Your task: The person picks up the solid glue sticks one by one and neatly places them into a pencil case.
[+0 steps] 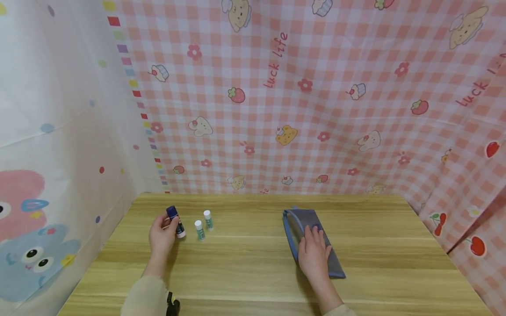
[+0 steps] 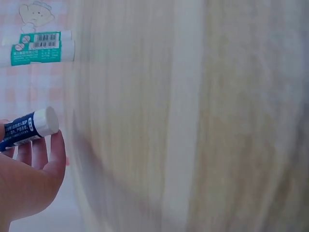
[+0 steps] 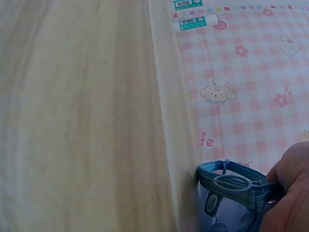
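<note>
My left hand (image 1: 163, 235) grips a glue stick (image 1: 180, 230) with a dark blue cap and a white base, tilted above the left of the table. In the left wrist view, my fingers curl round this glue stick (image 2: 30, 128) near its white end. Just right of it stand two white-and-green glue sticks, the nearer one (image 1: 200, 230) and the farther one (image 1: 208, 220). On the right, my right hand (image 1: 314, 254) lies over a grey-blue mesh pouch (image 1: 336, 265) and holds it near its zipped edge. The pouch mouth (image 3: 231, 183) gapes to the left; my thumb is hidden from the head view.
The wood-grain table (image 1: 245, 263) spans the front. A pink checked cloth (image 1: 253, 109) hangs behind it and along the right side, and a white printed cloth (image 1: 71, 131) hangs at the left. A black strap (image 1: 172, 303) is at the left wrist.
</note>
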Tool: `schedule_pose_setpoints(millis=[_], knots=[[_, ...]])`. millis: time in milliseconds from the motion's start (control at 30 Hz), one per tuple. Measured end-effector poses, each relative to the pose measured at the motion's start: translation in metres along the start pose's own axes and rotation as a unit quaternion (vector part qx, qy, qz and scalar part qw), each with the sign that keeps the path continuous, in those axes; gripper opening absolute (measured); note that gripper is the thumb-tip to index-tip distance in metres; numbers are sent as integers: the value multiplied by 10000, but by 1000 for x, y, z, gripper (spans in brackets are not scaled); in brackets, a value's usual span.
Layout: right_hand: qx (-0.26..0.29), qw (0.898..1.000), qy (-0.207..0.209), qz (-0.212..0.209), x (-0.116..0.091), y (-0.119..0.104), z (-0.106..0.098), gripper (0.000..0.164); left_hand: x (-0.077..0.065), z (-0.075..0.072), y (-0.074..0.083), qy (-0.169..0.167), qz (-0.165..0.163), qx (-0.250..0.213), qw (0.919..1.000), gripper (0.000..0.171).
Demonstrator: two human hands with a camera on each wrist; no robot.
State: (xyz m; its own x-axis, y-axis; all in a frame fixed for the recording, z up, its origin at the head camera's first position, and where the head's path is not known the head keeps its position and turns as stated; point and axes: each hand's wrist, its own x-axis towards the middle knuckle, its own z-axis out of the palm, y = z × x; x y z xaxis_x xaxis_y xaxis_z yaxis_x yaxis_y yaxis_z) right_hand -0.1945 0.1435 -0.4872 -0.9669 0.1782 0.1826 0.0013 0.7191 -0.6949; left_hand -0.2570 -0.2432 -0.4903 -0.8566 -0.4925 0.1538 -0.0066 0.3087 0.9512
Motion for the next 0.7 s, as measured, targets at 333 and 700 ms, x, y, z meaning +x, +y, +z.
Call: schedule_pose_setpoints(millis=[333, 700], knots=[[21, 10000, -13, 2, 0, 0, 0, 44, -12, -9, 12, -462, -177, -397, 9980, 40], [11, 10000, -31, -15, 0, 0, -1, 44, -23, -19, 27, -808, -220, -425, 9956, 43]])
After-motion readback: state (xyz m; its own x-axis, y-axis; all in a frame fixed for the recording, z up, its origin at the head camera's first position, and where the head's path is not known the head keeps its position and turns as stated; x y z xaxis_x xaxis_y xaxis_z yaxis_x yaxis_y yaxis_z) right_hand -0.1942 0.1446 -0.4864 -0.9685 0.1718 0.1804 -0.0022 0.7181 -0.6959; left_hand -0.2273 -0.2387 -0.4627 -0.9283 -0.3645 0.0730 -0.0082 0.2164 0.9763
